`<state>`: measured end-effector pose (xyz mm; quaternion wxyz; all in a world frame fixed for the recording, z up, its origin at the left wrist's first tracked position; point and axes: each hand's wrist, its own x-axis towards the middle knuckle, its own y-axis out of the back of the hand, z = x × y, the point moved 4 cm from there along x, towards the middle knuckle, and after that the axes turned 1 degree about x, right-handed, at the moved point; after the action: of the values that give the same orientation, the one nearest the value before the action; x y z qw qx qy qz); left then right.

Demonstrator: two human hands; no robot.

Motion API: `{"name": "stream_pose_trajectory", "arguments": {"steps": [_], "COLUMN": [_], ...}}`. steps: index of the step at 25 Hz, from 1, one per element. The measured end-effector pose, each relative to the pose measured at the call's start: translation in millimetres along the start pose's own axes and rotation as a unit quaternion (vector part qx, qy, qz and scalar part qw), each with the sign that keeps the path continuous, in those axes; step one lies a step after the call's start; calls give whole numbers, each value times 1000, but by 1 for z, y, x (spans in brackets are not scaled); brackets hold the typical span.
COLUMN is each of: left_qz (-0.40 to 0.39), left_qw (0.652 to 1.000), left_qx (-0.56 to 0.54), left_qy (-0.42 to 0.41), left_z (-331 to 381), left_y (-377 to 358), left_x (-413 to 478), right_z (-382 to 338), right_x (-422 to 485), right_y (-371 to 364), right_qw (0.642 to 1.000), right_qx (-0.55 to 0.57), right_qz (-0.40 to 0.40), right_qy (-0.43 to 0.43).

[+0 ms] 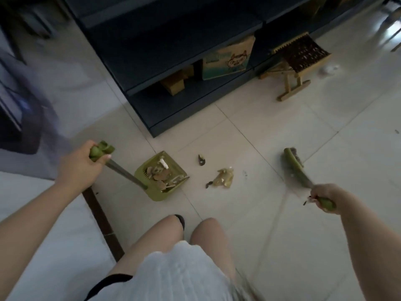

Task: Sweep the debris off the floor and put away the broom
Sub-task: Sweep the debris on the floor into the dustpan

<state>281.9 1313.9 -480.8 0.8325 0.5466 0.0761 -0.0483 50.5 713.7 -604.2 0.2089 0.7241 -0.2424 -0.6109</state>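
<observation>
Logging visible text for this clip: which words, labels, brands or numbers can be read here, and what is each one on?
None can be read.
On the cardboard box on the bottom shelf of the dark shelf unit: a cartoon animal print with what looks like a band of lettering, too blurred to read.
On the dustpan and the broom: no lettering shows.

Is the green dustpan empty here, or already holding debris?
Already holding debris: brown scraps and a white piece lie inside the dustpan; a crumpled wrapper lies on the floor beside it.
</observation>
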Motion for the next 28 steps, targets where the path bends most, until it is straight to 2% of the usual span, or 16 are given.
{"name": "stream_pose_trajectory", "arguments": {"steps": [4,9,15,20,28], "left_qz": [17,-33,-73,-94,-96], "left_qw": [999,999,995,995,994], "left_qx": [-3,20,61,37,22], "left_qy": [41,34,18,27,48], "left_z": [-34,-27,-24,-39,-62], "left_y": [9,25,44,42,38], "left_x": [-7,-29,-42,-65,-79], "right_z": [0,-31,-66,-78,-112], "right_x": [-3,-119,-236,-273,-275], "right_y": [-35,-97,-169,-203,-197], "right_qw": [999,985,971,975,956], "right_qx": [0,77,72,15,-200], "right_qz": [-48,-153,-225,-220,-150], "right_qy": [-20,-35,-38,14,151]}}
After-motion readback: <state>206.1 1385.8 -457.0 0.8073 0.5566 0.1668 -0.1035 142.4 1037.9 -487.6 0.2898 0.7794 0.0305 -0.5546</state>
